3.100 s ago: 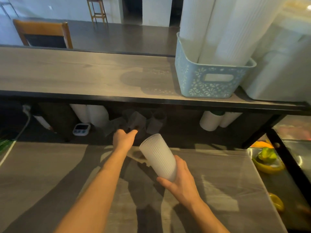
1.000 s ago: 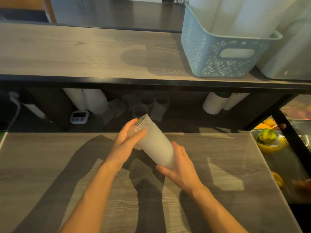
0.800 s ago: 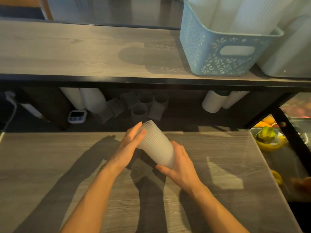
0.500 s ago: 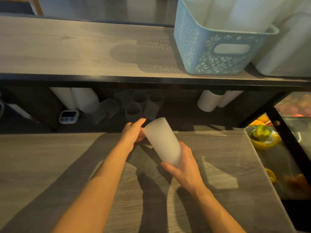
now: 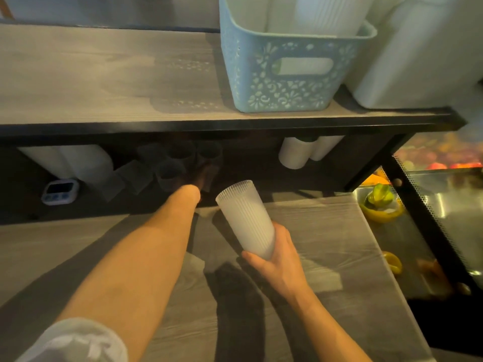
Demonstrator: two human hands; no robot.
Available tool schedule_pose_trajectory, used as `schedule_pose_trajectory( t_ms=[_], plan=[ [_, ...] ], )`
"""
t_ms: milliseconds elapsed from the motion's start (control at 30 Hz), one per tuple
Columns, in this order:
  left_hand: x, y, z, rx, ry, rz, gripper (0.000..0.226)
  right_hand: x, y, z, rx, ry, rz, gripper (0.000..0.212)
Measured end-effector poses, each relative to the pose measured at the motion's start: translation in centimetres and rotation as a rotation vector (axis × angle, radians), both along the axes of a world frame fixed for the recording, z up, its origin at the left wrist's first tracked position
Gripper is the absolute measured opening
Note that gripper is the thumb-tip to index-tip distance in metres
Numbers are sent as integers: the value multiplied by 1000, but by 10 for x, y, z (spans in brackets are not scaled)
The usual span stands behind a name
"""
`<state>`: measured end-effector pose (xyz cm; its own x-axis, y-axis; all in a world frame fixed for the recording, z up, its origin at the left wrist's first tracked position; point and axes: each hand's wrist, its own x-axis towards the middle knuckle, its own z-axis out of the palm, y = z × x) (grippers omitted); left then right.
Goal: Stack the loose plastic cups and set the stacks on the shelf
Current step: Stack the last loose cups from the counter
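A frosted, ribbed stack of plastic cups (image 5: 245,220) is tilted with its mouth up and to the left, and my right hand (image 5: 277,262) grips its base above the wooden counter (image 5: 326,257). My left hand (image 5: 203,176) reaches into the dark space under the shelf (image 5: 104,74), among several loose cups (image 5: 170,173). Some of these stand upright and some lie tipped (image 5: 136,176). Shadow hides my left fingers, so I cannot tell whether they hold a cup.
A blue lace-pattern basket (image 5: 287,66) with tall white cup stacks stands on the shelf's right part. White cup sleeves (image 5: 295,155) lie under the shelf, more at the left (image 5: 78,163). A small digital timer (image 5: 60,192) sits nearby. A glass fruit display (image 5: 379,205) borders the counter at right.
My left hand has left the mouth of the held stack and gone forward under the shelf to the loose cups. My right hand keeps the stack in about the same place.
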<state>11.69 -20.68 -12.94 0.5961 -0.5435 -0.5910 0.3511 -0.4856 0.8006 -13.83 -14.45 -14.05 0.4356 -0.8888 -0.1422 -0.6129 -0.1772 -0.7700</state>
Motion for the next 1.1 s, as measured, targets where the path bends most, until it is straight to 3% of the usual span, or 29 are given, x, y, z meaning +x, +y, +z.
schedule_pose_trajectory(
  t_ms=[67, 100, 233, 333, 433, 600, 733, 867, 1100],
  plan=[
    [2, 1, -3, 12, 39, 64, 88, -2, -4, 1, -13, 0, 12, 88],
    [4, 4, -4, 9, 69, 91, 86, -3, -5, 0, -24, 3, 20, 88],
    [4, 21, 2, -65, 237, 207, 60, -3, -8, 5, -45, 47, 62, 90],
    [0, 49, 4, -197, 246, 241, 43, -5, -9, 6, -62, 74, 90, 90],
    [-9, 86, 19, -295, 164, 131, 23, -5, -7, 7, -82, 118, 133, 89],
    [-27, 126, 49, -412, -8, -21, 23, -4, 2, 7, -119, 157, 222, 86],
    [-36, 144, 58, -347, -175, -137, 55, 1, 8, 11, -151, 157, 258, 86],
    [-39, 156, 63, -282, -303, -103, 49, 5, 12, 13, -184, 179, 290, 88],
    [-42, 165, 63, -262, -291, -149, 62, 9, 25, 13, -139, 127, 297, 88]
  ],
)
